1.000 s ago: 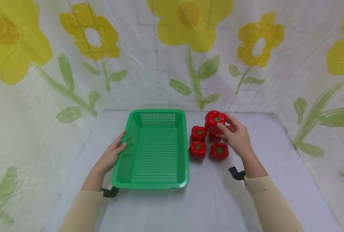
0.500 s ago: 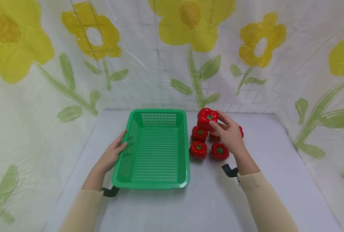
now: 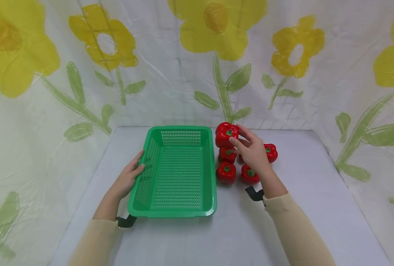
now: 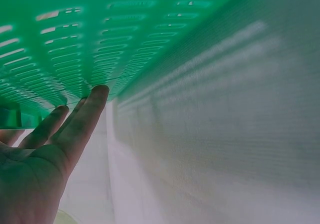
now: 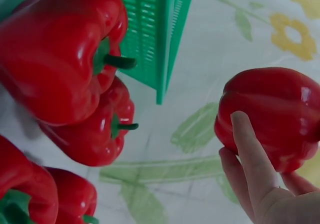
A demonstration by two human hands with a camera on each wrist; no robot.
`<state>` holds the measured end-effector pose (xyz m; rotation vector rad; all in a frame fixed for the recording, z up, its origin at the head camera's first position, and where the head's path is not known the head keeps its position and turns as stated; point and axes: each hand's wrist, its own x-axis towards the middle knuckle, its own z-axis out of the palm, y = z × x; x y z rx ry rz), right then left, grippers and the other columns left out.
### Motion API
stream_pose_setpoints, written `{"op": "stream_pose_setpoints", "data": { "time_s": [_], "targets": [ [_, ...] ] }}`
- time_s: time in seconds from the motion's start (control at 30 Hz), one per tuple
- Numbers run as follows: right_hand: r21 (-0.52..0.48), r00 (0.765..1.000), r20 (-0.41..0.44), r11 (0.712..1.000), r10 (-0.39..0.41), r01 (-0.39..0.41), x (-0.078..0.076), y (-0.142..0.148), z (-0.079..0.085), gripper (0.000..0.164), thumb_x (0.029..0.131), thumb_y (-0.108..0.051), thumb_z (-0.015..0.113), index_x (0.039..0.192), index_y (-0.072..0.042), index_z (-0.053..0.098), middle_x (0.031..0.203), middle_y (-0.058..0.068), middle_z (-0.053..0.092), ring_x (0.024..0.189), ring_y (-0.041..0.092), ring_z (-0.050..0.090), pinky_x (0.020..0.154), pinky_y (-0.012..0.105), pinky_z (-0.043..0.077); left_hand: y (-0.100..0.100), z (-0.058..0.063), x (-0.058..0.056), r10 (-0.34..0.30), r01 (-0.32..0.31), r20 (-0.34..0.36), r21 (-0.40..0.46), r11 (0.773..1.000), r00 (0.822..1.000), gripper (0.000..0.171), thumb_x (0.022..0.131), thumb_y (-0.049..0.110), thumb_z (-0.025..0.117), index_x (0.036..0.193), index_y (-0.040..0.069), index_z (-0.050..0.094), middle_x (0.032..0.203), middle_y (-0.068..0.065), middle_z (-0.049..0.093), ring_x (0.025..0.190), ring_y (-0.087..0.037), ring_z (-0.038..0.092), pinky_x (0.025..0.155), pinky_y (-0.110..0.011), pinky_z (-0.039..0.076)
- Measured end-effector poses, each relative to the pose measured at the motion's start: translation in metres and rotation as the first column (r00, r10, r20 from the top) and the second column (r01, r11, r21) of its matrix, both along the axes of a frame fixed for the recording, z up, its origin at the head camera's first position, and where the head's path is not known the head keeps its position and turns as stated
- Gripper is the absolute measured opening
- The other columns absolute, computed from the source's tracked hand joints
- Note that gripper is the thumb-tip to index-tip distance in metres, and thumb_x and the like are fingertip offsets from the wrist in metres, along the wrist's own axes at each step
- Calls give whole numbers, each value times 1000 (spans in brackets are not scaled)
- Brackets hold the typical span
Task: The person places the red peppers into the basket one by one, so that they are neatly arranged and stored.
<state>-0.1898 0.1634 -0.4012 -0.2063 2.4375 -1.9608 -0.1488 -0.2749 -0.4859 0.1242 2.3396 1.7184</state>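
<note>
In the head view my left hand holds the left rim of a green plastic basket, thumb at the rim. The left wrist view shows its fingers extended along the slotted outer wall. My right hand grips a glossy red bell pepper, raised beside the basket's far right corner. In the right wrist view that held pepper is apart from the others, fingers against its side. Below it, several more red peppers rest on the table, some partly hidden by the right hand.
The basket stands on a white table, and its perforated floor holds nothing. One pepper sits to the right of the right hand. A flower-printed curtain hangs behind the table.
My right hand has carried the held pepper leftward, closer to the basket's right rim, uncovering a pepper on the right. The left hand and basket have stayed in place.
</note>
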Motion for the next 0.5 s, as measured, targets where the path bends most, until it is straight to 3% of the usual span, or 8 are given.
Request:
{"op": "stream_pose_setpoints", "data": {
  "time_s": [0.17,0.33,0.5],
  "targets": [
    [34,1000,0,999,13,-12,0,-8,0,73,91,-48,73,154,-29,43,154,6,48,131,33,58,92,46,57,-1,-2,1,5,-5,-1,-6,1000,1000,60,111,30,36,163,34,8,170,-6,10,156,-37,11,120,-63,22],
    [-21,999,0,999,45,-45,0,-14,0,72,92,-42,74,155,-24,43,153,8,48,132,34,57,90,46,58,0,-1,1,10,-10,-1,-1,1000,1000,60,111,31,37,164,32,9,170,-5,11,156,-35,12,119,-62,23],
    [-19,998,26,998,52,-52,-3,-20,1,73,90,-46,74,154,-29,43,153,5,48,132,31,58,91,48,58,0,1,1,4,-4,-6,-2,1000,1000,60,111,30,37,164,33,9,170,-6,10,156,-37,11,119,-62,23]
  ]
}}
